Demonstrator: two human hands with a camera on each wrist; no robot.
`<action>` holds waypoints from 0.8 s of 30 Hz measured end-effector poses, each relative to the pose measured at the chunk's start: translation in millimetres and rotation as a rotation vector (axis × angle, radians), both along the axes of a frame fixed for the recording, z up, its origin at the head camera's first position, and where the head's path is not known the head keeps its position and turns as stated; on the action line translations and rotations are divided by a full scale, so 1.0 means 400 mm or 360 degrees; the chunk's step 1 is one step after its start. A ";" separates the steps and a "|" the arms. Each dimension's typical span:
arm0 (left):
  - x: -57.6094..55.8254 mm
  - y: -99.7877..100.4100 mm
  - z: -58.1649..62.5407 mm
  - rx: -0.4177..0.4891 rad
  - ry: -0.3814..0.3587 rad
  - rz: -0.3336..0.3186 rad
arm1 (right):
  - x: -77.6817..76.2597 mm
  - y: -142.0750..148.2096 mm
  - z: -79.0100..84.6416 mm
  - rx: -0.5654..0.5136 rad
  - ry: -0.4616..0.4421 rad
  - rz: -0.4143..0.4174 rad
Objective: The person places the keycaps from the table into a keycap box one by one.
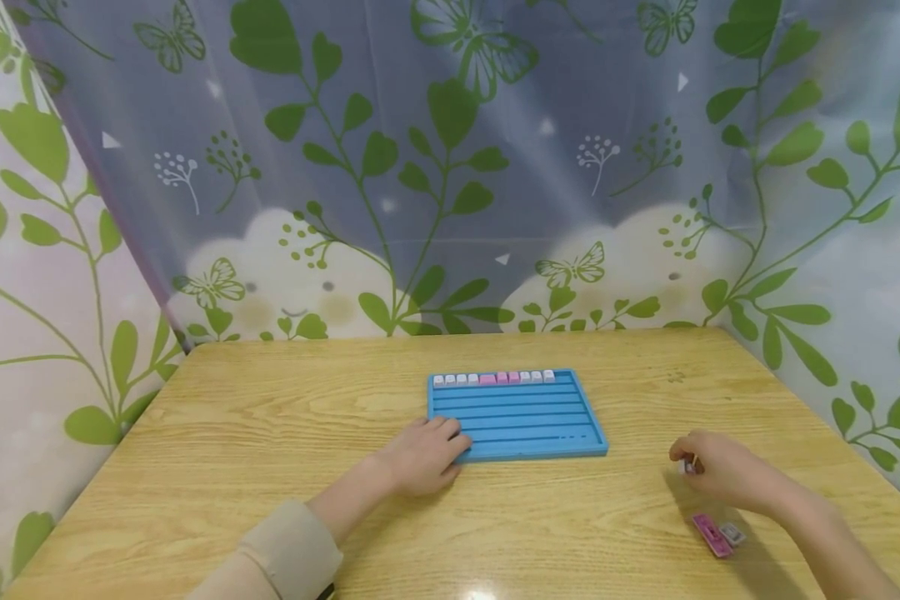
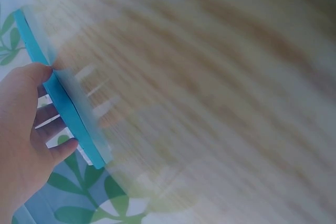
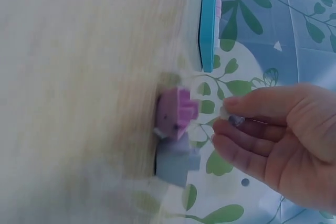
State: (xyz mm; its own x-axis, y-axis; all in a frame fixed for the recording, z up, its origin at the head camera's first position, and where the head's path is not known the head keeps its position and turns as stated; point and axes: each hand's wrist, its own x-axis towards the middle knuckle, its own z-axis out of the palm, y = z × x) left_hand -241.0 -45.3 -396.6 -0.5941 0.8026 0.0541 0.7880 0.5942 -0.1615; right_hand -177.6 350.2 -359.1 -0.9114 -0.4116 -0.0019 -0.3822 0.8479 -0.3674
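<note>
A blue ridged tray (image 1: 521, 421) lies on the table, with a row of white and pink keycaps (image 1: 491, 378) along its far edge. My left hand (image 1: 423, 457) holds the tray's near left corner. In the left wrist view, thumb and fingers sit around the tray's edge (image 2: 68, 108). Off to the right of the tray, my right hand (image 1: 727, 471) pinches a small whitish keycap (image 3: 233, 119) between thumb and fingertips, partly hidden by them. Closer to me lie a long pink keycap (image 1: 712, 535) and a pale keycap (image 1: 732, 533) side by side.
The wood-grain table (image 1: 270, 400) carries the tray and loose keycaps. A curtain (image 1: 435, 167) printed with leaves and butterflies hangs behind the table and along both sides.
</note>
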 end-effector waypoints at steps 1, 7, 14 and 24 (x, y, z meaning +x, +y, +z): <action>0.000 0.000 0.000 0.0000 0.0001 -0.0001 | -0.003 -0.004 0.003 -0.0004 0.0010 -0.0006; 0.000 0.000 -0.001 -0.0001 0.0009 -0.0008 | -0.022 -0.024 0.013 -0.0011 0.0123 -0.0033; 0.002 0.002 -0.001 -0.0001 0.0010 -0.0016 | -0.037 -0.040 0.019 -0.0082 0.0304 -0.0028; 0.004 0.003 0.005 -0.0004 -0.0013 -0.0002 | -0.066 -0.063 0.032 -0.0201 0.0373 -0.0124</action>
